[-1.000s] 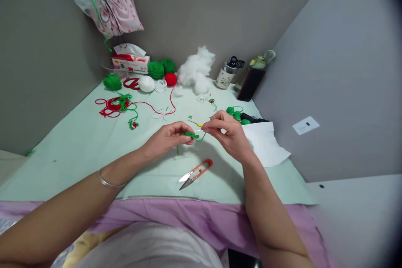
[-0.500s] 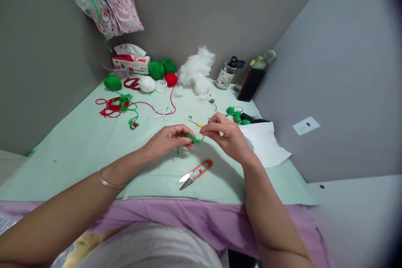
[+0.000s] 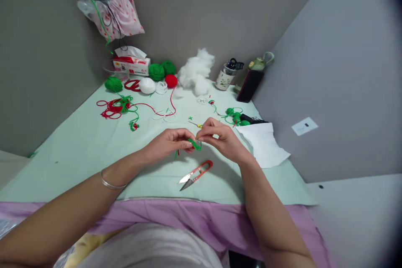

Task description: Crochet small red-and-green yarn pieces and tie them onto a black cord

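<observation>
Between the thumb and fingers of my left hand is a small green crochet piece, with green and red yarn ends hanging below it. My right hand is closed in a pinch at the piece's right edge, on what looks like a thin needle, mostly hidden by the fingertips. A loop of green yarn runs by those fingertips. Behind the right hand lies a crochet hook with a yellow grip. Thread snips with an orange-red handle rest on the table in front of both hands.
Yarn balls in green, white and red sit at the back, near a tissue box and white stuffing. Tangled red yarn lies left. A phone, pen cup and white paper are right.
My right hand has moved slightly left and down, bringing its pinched fingertips against the green piece. The left hand still holds the piece, which now sits a little lower.
</observation>
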### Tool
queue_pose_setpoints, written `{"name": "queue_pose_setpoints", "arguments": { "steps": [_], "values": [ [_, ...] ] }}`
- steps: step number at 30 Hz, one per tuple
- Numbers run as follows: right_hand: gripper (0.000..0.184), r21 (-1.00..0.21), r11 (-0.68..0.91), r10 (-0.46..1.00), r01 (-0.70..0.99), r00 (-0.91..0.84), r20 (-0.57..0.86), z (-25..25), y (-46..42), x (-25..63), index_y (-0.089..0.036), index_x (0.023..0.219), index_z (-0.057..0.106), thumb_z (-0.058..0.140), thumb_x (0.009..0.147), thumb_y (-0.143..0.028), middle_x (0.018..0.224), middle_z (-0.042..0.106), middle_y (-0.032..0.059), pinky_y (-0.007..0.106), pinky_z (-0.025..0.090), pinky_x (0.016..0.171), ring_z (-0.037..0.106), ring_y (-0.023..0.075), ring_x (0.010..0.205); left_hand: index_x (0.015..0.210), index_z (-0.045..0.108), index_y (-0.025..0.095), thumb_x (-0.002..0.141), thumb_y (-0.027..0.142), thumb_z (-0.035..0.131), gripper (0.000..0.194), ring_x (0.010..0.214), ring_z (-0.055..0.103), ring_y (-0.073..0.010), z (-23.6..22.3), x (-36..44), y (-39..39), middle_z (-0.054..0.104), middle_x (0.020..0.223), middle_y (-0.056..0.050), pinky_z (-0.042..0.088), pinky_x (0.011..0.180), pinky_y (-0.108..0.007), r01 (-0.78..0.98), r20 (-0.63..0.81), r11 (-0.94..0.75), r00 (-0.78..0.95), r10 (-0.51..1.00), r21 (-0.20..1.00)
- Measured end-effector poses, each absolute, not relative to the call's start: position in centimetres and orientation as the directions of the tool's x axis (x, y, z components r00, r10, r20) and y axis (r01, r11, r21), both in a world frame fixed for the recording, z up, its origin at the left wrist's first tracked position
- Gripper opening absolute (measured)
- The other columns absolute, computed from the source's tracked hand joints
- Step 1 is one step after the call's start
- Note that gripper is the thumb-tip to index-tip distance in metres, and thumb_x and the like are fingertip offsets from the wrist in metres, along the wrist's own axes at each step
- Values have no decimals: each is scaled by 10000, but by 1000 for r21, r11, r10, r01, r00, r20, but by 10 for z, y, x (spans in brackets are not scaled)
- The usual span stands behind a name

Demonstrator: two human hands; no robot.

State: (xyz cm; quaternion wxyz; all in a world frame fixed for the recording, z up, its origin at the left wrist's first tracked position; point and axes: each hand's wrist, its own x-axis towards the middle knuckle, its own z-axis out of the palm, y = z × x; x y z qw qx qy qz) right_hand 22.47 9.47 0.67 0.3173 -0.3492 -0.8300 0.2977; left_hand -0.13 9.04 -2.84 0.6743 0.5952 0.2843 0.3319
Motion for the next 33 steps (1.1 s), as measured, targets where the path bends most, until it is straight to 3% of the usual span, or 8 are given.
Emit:
{"name": "queue_pose_setpoints", "arguments": {
  "steps": [5,11,15,20,30,33],
  "values": [
    [93,-730,535,817,426,-479,320,2,95,219,-234,953,733,648,925,-259,843,574,19,276,464,694,559,141,774,969,686,186,878,305,686,149,902,672,-157,-32,1,91,695,959,-29,519,910,-334,-188,16,119,593,805,975],
    [164,-860,393,875,326,-421,240,-2,91,210,-204,1068,673,578,952,-270,914,661,32,275,533,705,629,133,759,923,662,164,851,319,723,182,827,681,-156,-37,5,91,679,900,-23,541,869,-350,-210,-55,217,586,809,953],
    [169,-716,560,796,417,-510,325,-2,87,206,-222,1062,683,541,982,-264,971,689,51,274,501,745,637,148,843,922,660,145,839,333,733,219,845,695,-170,-36,4,92,681,922,-36,531,899,-369,-204,-81,229,554,829,952],
    [161,-516,672,735,531,-563,378,-4,83,202,-214,957,667,510,982,-190,914,659,39,248,443,670,594,128,750,873,645,139,817,327,742,219,796,700,-172,-38,3,94,683,843,-30,526,831,-331,-164,-107,229,540,835,960],
    [191,-500,722,684,478,-602,412,-7,83,200,-207,960,664,478,1005,-204,942,653,62,266,469,701,606,138,786,885,656,143,835,306,720,182,813,682,-173,-50,5,96,689,828,-33,516,788,-306,-101,-118,215,581,805,971],
    [137,-612,691,718,384,-462,521,-1,78,196,-210,937,659,532,982,-233,988,673,75,269,485,676,632,142,796,906,660,149,837,279,707,154,826,674,-174,-49,5,96,698,853,-39,510,795,-309,-85,-81,165,604,793,983]
  ]
}}
